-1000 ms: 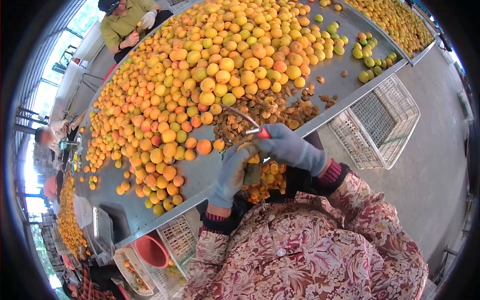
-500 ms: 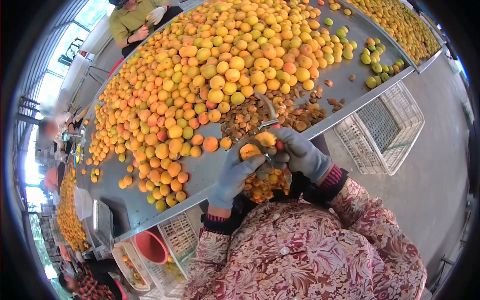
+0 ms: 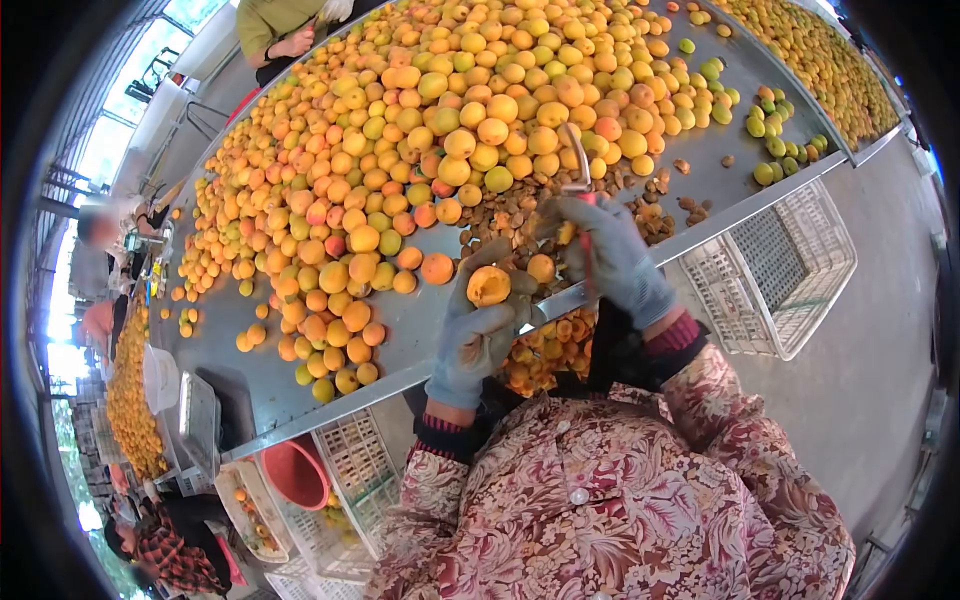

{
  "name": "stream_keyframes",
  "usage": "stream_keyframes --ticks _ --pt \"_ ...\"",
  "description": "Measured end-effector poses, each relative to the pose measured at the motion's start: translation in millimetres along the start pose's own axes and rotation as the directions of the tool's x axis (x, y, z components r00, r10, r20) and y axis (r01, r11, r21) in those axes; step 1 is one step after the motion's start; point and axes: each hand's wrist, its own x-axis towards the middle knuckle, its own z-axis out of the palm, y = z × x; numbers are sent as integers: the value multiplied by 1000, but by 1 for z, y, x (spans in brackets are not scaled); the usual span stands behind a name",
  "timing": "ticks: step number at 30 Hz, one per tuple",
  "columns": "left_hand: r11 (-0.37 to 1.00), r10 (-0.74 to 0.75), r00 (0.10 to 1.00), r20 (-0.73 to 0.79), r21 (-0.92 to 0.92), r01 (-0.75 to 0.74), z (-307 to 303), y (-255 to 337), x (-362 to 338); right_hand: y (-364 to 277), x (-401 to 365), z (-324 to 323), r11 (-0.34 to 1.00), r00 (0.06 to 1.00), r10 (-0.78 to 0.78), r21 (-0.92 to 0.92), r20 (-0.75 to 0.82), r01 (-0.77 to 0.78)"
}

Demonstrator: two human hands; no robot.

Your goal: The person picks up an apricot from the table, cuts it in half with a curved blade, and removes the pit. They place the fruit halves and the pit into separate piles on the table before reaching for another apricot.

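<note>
My left hand [image 3: 480, 325], in a grey work glove, is closed around a cut apricot half [image 3: 488, 286], its hollow orange inside facing up. My right hand [image 3: 615, 255], also gloved, grips a pitting knife [image 3: 577, 160] with a bent metal end and a red handle. The metal end points away over the table. Another apricot [image 3: 540, 268] shows between the two hands. Brown pits [image 3: 490, 222] lie heaped just beyond my fingers. Below the table edge, close to my lap, is a mass of opened apricots [image 3: 550, 350].
A big heap of apricots [image 3: 400, 140] covers the metal table [image 3: 300, 400]. Greener fruit [image 3: 775, 145] lies at the right. A white crate [image 3: 770, 270] stands on the right floor; a red bucket [image 3: 297, 472] is lower left. Across the table sits a person [image 3: 275, 30]; others are at left.
My hands have moved apart. The right hand with the knife has gone forward over the pits, while the left holds the hollow apricot half. The view has shifted slightly.
</note>
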Motion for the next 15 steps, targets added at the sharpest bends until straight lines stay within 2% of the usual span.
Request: stream_keyframes --ticks 1,2,3,4,5,6,7,8,9,10,12,13,14,15 --pt "972 83 995 62 213 -95 -7 -3 -6 -4 7 -9 950 945 312 52 -97 -309" --pt "973 84 995 54 213 -94 -7 -1 -9 -5 10 -16 806 788 591 127 -172 -578" --pt "1000 -11 998 59 -26 12 -7 3 -11 1 7 -21 805 788 593 126 -166 -579" --pt "958 -98 991 91 -262 119 -5 7 -12 7 5 -24 809 788 586 192 -189 -556" --pt "958 -95 992 89 -262 115 -3 12 -16 12 3 -27 809 786 581 257 -212 -529" --pt "939 -202 977 74 -269 215 0 16 -24 15 1 -31 808 785 583 255 -210 -531" --pt "909 -309 949 58 -276 312 1 19 -33 15 -1 -31 776 751 617 337 -234 -532" --pt "909 -310 949 52 -276 312 -2 20 -41 16 -3 -31 739 714 653 419 -252 -528" --pt "891 -400 914 62 -206 404 -5 22 -48 19 -2 -31 721 688 672 457 -275 -521" --pt "859 -488 870 69 -135 493 -6 24 -51 19 -3 -32 718 686 674 460 -273 -522" --pt "844 -530 846 55 -61 533 -3 26 -52 16 -5 -36 716 748 634 515 -196 -471" --pt "777 -596 802 -40 221 589 -6 16 -54 17 -7 -37 717 748 633 516 -202 -468" --pt "631 -629 763 -151 475 614 -11 2 -58 18 -9 -37 722 766 616 521 -184 -455" --pt "488 -398 915 -63 830 270 -31 -29 -67 19 -9 -39 728 786 596 525 -166 -441"
